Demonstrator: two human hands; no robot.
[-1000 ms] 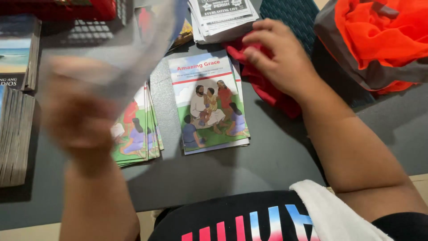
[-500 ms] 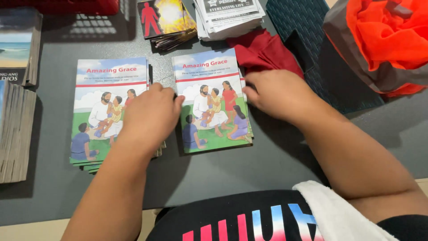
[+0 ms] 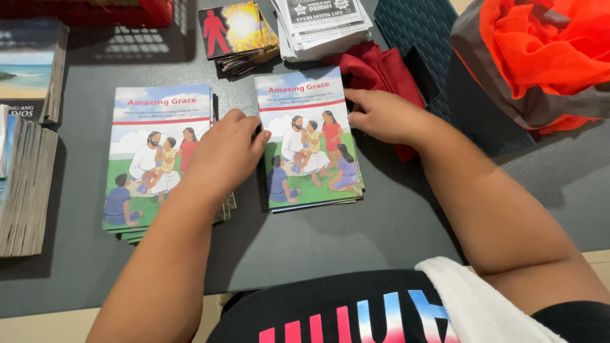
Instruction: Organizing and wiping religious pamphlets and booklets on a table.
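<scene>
Two piles of illustrated booklets with a picture of seated figures on green grass lie side by side on a dark grey table point(image 3: 381, 235). My left hand point(image 3: 225, 152) rests flat on the right edge of the left pile point(image 3: 149, 165), fingertips reaching toward the left edge of the right pile point(image 3: 308, 143). My right hand point(image 3: 384, 117) presses against the right pile's right edge, fingers apart. Neither hand lifts anything.
A red cloth point(image 3: 378, 70) lies under my right hand. Behind are a stack of small red-and-yellow cards point(image 3: 235, 32), a black-and-white leaflet stack point(image 3: 324, 22) and a red basket point(image 3: 89, 9). More booklet stacks point(image 3: 25, 184) stand at the left. Orange fabric point(image 3: 540, 57) sits at far right.
A second ago my left hand was swinging a booklet, blurred. It has since come down onto the left pile, and my right hand has moved down to the right pile's edge.
</scene>
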